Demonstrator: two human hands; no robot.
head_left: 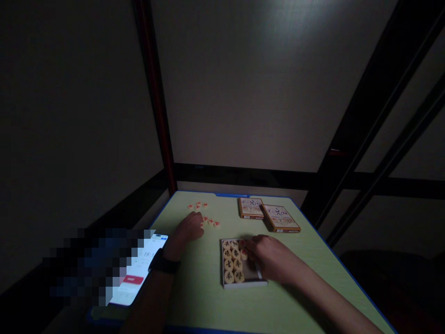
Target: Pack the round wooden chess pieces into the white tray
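A shallow open box point(245, 285) on the table holds round wooden Chinese chess pieces point(228, 265), black-marked ones in two columns at its left. My right hand point(273, 257) reaches over the box's right side, fingers closed on a red-marked Chinese chess piece point(244, 254) beside those columns. Part of that piece and the box's right wall are hidden by the hand. Farther left, my left hand point(191, 226) is low over the table with fingers curled, touching or very close to a loose group of red-marked pieces point(210, 221). What its fingertips hold, if anything, is hidden.
A few more red-marked pieces point(198, 205) lie farther back. Two printed flat boxes point(281, 218) rest at the table's back right, partly overlapping. A lit phone point(134, 273) lies by my left forearm. The green table point(205, 301) has a blue edge; walls stand behind and left.
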